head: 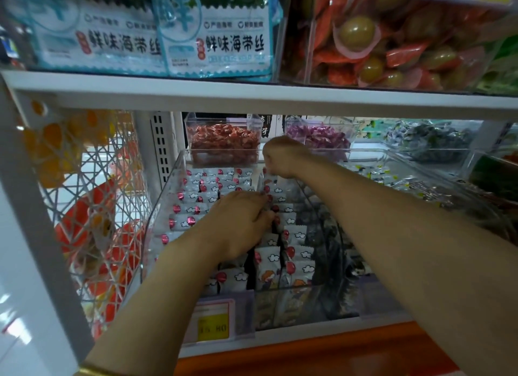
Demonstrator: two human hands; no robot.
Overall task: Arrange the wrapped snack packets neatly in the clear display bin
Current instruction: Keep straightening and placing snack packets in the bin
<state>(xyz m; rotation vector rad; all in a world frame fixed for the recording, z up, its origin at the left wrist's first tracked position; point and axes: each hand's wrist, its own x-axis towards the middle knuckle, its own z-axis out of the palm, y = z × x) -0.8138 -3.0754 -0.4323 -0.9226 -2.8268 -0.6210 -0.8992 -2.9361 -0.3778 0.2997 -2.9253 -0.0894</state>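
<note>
- Now the white packets (pixel 297 252) stand in rows inside the clear bin (pixel 168 185), under and between both hands.
- The step, as I judge it, is straightening the row both hands reach into. Next, the packets need pressing upright and flush without toppling their neighbours.
- The left hand (pixel 238 224), palm down with fingers curled, pinches packets mid-row.
- The right hand (pixel 281 158), beyond it, is fisted and grips a packet's top edge.

Top shelf, left: blue-and-white seaweed packs (pixel 213 39) standing in a row, facing front.
Top shelf, right: clear box (pixel 297 39) crammed with green olives in orange wrappers.
Shelf edge: white rail (pixel 252 100) running straight across.
Far left: white wire basket (pixel 92 196), orange and yellow bags inside.
Back row: red sweets (pixel 224 143), purple sweets (pixel 319 137) just beside.
Down front: yellow price tag (pixel 213 326), digits blurred.
</note>
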